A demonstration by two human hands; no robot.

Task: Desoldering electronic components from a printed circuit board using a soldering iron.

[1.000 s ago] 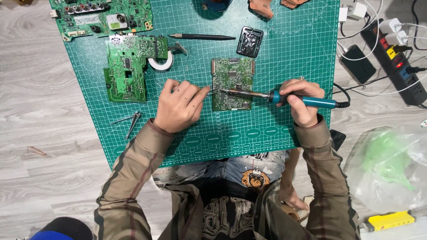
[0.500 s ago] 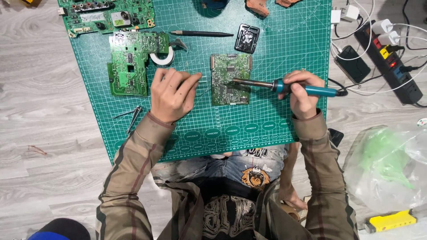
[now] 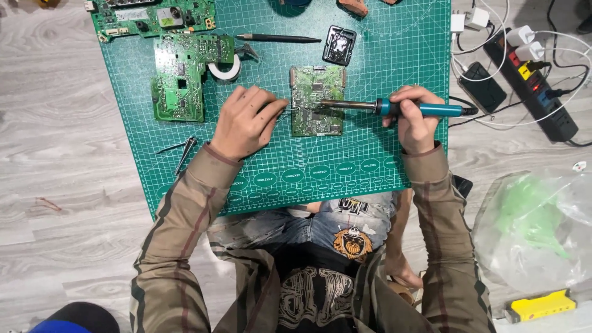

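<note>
A small green circuit board (image 3: 316, 92) lies in the middle of the green cutting mat (image 3: 370, 154). My right hand (image 3: 414, 117) grips a blue-handled soldering iron (image 3: 425, 110), whose metal tip rests on the board. My left hand (image 3: 245, 120) sits just left of the board and pinches thin metal tweezers (image 3: 288, 110) whose points touch the board's left edge.
Two bigger circuit boards (image 3: 182, 74) and a tape roll (image 3: 224, 69) lie at the mat's upper left, with a black pen (image 3: 280, 38) and a small black part (image 3: 339, 44) above. Loose tweezers (image 3: 182, 151) lie left. A power strip (image 3: 542, 92), phone (image 3: 484, 85), plastic bag (image 3: 536, 228) sit right.
The view has shifted a little. The iron's tip has settled onto the board, and my left hand has brought the tweezers against the board's left edge.
</note>
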